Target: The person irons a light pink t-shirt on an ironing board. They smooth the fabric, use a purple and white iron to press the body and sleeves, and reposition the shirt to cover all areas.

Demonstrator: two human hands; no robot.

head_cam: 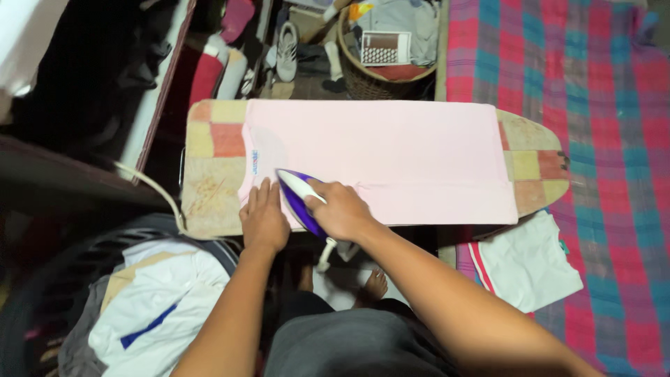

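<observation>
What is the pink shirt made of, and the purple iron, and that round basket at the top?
The pink shirt looks like soft matte cloth, probably cotton knit: it lies flat and shows a seam. The iron under the right hand seems smooth, glossy plastic, purple with a white handle. The basket looks like woven wicker, brown and ribbed.
</observation>
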